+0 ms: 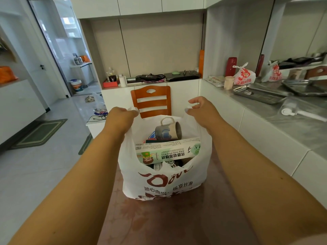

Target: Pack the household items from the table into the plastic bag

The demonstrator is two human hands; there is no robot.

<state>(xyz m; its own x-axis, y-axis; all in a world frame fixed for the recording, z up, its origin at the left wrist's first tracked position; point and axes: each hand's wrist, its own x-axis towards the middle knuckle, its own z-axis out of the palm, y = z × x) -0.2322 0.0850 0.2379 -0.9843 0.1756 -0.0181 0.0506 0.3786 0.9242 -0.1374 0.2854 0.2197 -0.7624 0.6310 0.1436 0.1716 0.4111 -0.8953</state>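
Note:
A white plastic bag [164, 183] with red print stands on the brown table [168, 221], its mouth stretched wide. My left hand [120, 117] grips the bag's left handle and my right hand [201, 110] pinches the right handle, both held up and apart. Inside, a grey and cream mug [168, 129] lies on its side at the top. Below it a long green and white foil box [168, 152] spans the bag. Darker items underneath are mostly hidden.
An orange wooden chair [151, 101] stands just beyond the bag. A grey counter [292, 112] on the right holds metal trays [261, 94], a red-printed bag [245, 75] and a cup [228, 82]. A shelf behind carries small clutter. Tiled floor with mats lies to the left.

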